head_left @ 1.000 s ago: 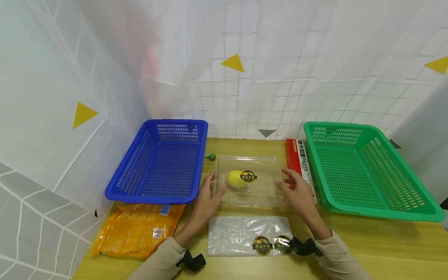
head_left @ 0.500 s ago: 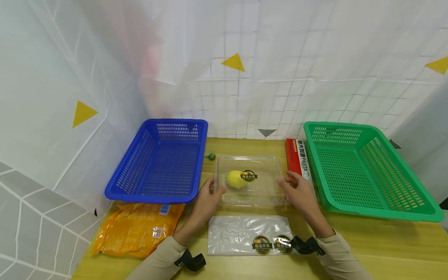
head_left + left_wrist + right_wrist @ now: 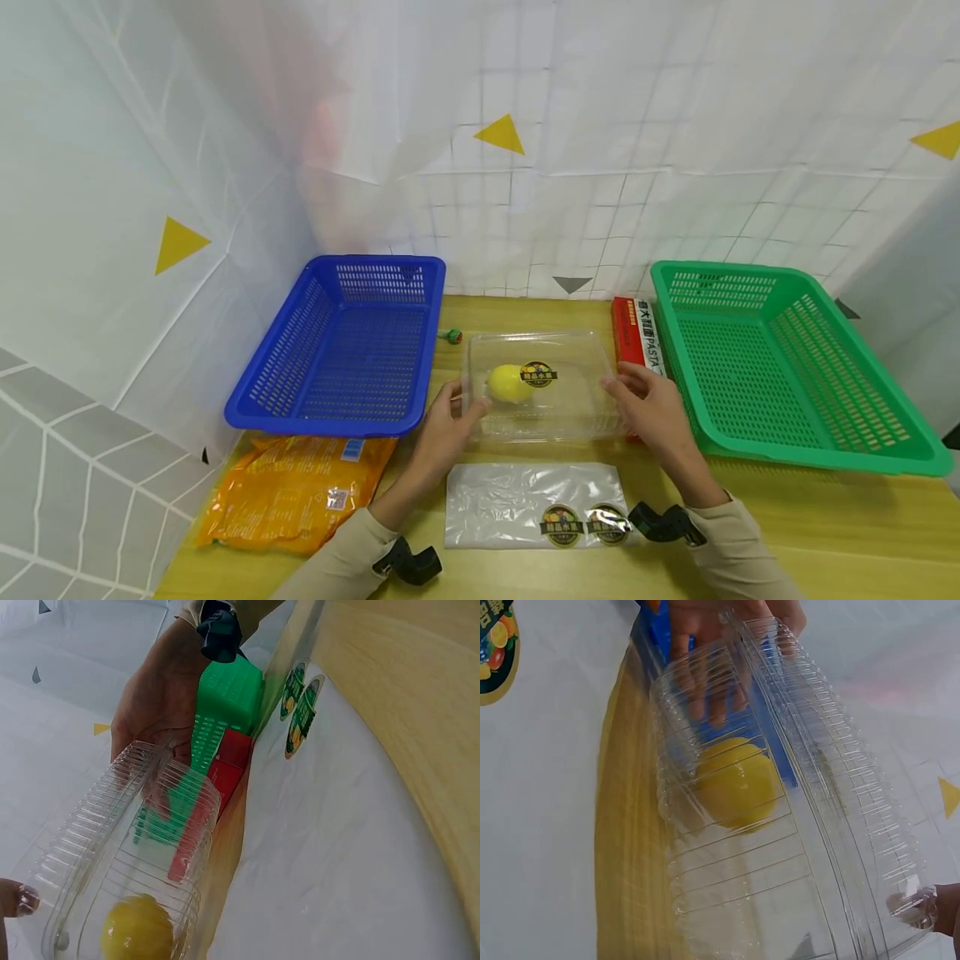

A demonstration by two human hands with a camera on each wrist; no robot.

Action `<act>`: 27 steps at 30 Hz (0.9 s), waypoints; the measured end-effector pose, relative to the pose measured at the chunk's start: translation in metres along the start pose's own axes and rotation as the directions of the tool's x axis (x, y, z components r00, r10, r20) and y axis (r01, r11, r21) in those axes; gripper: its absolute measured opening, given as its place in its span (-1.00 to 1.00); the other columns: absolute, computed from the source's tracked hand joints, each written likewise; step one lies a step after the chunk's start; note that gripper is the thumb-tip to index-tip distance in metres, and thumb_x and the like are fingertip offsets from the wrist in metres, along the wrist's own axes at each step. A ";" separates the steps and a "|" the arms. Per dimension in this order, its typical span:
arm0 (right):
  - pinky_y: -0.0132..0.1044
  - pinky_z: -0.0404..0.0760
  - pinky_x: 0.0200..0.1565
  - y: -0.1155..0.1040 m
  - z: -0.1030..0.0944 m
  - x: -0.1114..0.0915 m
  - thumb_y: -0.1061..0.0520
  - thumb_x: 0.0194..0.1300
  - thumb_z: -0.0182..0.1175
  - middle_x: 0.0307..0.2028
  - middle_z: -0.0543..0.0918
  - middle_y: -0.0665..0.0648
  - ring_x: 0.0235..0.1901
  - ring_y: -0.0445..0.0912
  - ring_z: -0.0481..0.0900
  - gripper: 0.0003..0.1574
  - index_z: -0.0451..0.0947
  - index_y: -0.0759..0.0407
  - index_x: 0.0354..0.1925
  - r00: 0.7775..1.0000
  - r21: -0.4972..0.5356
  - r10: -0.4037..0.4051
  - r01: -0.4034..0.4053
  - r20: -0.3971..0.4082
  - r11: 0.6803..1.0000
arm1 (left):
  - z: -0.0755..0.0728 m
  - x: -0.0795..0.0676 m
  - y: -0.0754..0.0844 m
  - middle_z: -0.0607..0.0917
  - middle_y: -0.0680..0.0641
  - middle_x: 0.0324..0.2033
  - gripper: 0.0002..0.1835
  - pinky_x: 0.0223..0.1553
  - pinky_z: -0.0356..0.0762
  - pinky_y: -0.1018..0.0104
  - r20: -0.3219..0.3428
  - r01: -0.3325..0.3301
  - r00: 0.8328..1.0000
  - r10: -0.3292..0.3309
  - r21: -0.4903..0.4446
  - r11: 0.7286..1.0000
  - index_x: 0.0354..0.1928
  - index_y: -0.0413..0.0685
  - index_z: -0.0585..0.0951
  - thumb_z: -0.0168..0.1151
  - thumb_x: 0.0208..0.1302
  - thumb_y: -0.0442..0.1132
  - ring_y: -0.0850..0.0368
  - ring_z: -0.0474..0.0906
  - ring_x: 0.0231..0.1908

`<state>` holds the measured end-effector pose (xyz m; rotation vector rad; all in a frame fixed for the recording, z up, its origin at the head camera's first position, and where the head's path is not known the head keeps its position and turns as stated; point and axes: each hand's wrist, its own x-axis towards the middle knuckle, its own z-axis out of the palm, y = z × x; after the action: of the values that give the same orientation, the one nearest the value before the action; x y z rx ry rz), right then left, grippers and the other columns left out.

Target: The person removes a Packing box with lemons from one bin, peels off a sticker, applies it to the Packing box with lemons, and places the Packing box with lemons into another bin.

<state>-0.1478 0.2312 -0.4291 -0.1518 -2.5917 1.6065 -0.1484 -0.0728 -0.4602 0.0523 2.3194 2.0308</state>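
A clear plastic clamshell box [image 3: 577, 404] with a ribbed rim and a dark fruit label sits between both hands in the head view. Inside it, toward the left end, lies a lemon [image 3: 506, 383], seen through the wall as a yellow fruit [image 3: 739, 784] in the right wrist view. My left hand [image 3: 444, 429] grips the left end, thumb over the top edge. At the opposite end my right hand [image 3: 656, 412] holds the corner, thumb on the lid's edge. The left wrist view shows the right hand's fingers [image 3: 156, 799] through the plastic, reaching underneath.
A clear labelled plastic bag [image 3: 495, 504] lies flat in front. Left stand a blue basket [image 3: 236, 408] and an orange packet [image 3: 292, 500]. At right, a red pasta box [image 3: 628, 333] lies against a green basket [image 3: 825, 458]. A small lollipop [image 3: 453, 336] is behind the clamshell.
The clamshell has shifted slightly right, its right end now raised a little. The right hand has moved right with it, while the left hand keeps nearly the same place.
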 end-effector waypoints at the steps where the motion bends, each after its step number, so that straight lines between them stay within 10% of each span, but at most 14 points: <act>1: -0.30 0.65 -0.41 -0.001 -0.001 0.000 -0.10 0.50 0.28 0.14 0.63 0.44 -0.24 -0.02 0.63 -0.21 0.40 0.42 0.40 1.000 0.016 0.006 -0.006 0.001 1.000 | 0.000 0.000 0.001 0.60 -0.26 0.14 -0.39 -0.03 0.64 0.01 -0.003 0.000 1.000 0.000 0.006 1.000 0.35 -0.23 0.45 0.35 0.39 -0.08 -0.17 0.53 0.14; 10: -0.21 0.61 -0.61 -0.006 -0.007 -0.002 -0.05 0.50 0.29 0.16 0.57 0.47 -0.67 -0.12 0.46 -0.21 0.35 0.40 0.44 0.999 0.154 0.046 -0.049 0.027 0.987 | 0.001 -0.004 0.008 0.56 -0.21 0.19 -0.34 0.04 0.61 -0.05 0.000 -0.009 1.000 0.009 0.033 0.999 0.35 -0.13 0.45 0.36 0.35 0.06 -0.16 0.49 0.19; 27: -0.33 0.60 -0.45 -0.011 -0.013 -0.003 -0.10 0.50 0.28 0.21 0.59 0.43 -0.20 -0.21 0.60 -0.19 0.36 0.38 0.45 0.999 0.109 0.029 -0.030 0.018 0.994 | 0.002 -0.009 0.017 0.54 -0.19 0.21 -0.39 0.07 0.58 -0.07 -0.006 -0.024 1.000 0.025 0.034 0.999 0.33 -0.11 0.45 0.32 0.39 0.06 -0.14 0.46 0.21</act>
<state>-0.1438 0.2373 -0.4135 -0.1703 -2.5175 1.7618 -0.1399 -0.0696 -0.4438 0.0760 2.3686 2.0061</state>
